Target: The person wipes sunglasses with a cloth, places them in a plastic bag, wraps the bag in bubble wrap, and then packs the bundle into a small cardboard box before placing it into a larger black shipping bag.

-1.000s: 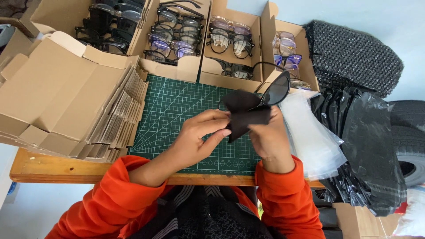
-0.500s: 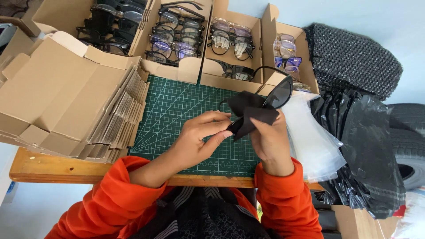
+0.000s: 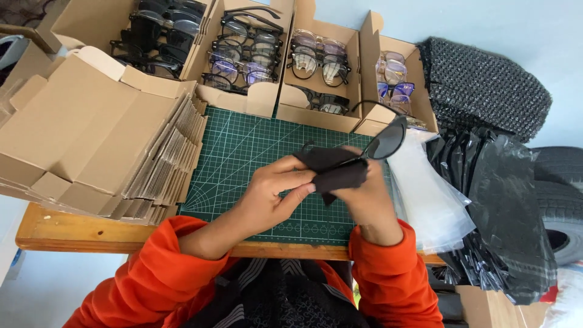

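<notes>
Over the green cutting mat, both hands hold a pair of dark sunglasses wrapped partly in a black cloth. My left hand pinches the cloth from the left with thumb and fingers. My right hand grips the glasses and cloth from below and behind. One dark lens sticks out to the upper right of the cloth; the other lens is covered by it.
Stacks of flat cardboard boxes lie at the left. Several open cartons of eyeglasses line the back. Clear plastic sleeves and black bags lie at the right, with black netting behind. The wooden table edge runs in front.
The hands shifted the cloth slightly over the sunglasses; the exposed lens has tilted a little. The hands stay in the same place over the mat.
</notes>
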